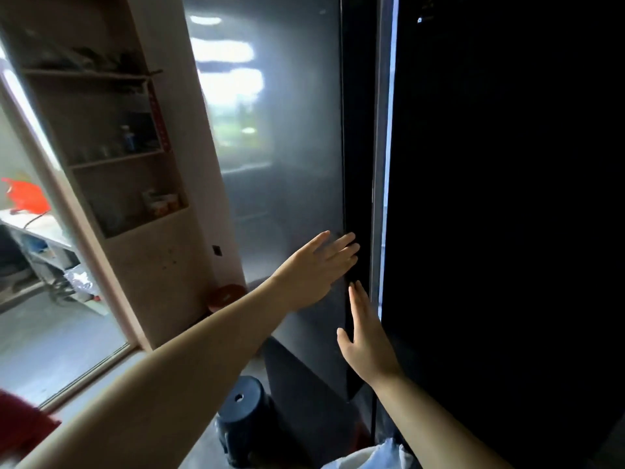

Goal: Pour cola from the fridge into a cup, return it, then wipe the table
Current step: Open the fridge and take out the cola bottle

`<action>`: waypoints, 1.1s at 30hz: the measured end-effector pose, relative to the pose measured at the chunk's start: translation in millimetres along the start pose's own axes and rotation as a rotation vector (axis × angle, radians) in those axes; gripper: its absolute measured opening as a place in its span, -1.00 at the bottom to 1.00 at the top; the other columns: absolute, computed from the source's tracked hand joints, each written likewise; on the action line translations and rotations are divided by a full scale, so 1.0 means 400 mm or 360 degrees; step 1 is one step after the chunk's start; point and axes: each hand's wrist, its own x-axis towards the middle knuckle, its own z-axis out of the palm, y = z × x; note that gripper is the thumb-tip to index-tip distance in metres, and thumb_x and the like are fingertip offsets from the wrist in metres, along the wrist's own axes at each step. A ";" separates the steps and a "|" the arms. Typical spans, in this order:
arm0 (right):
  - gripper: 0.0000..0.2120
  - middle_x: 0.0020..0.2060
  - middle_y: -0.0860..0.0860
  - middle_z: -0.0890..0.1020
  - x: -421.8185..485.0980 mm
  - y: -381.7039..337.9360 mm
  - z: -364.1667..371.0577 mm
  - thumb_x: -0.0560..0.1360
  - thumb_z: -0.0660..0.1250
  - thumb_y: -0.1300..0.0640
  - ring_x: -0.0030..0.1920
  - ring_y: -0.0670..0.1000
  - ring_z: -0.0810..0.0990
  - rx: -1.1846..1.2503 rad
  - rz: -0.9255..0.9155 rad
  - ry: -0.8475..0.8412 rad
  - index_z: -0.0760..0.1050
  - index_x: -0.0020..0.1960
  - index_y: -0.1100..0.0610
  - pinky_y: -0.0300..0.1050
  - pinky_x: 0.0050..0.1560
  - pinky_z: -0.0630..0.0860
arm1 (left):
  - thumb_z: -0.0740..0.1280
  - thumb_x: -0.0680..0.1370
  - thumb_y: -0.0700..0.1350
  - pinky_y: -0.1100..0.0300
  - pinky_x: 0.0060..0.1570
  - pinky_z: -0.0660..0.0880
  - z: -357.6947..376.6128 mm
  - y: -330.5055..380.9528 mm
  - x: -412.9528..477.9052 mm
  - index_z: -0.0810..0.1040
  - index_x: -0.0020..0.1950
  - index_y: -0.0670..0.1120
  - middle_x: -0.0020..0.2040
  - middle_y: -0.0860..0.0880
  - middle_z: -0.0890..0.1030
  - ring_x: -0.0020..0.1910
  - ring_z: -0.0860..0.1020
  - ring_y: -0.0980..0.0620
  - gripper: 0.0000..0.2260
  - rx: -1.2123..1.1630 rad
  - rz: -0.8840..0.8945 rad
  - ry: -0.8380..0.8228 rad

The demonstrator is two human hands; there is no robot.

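A tall fridge fills the middle and right of the view. Its left door is grey and glossy, its right door is black. A thin lit gap runs between them. My left hand lies flat with fingers spread on the left door's right edge. My right hand is open just below, fingertips at the edge by the gap. Neither hand holds anything. No cola or cup is in view.
A dark round stool stands on the floor below my arms, and a red stool sits by the fridge's left side. A wooden shelf unit with small items stands on the left, beside a glass sliding door.
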 end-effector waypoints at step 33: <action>-0.37 0.48 0.19 0.20 -0.065 -0.336 0.373 0.45 0.13 0.08 0.48 0.19 0.16 -0.0444 -0.1093 -0.0633 0.14 0.49 0.24 0.17 0.40 0.26 | 0.35 0.39 -0.06 -0.10 0.33 0.32 0.101 -0.153 -0.789 0.19 0.50 -0.15 0.53 -0.19 0.12 0.47 0.21 -0.16 -0.29 -0.0577 -0.0878 -0.0439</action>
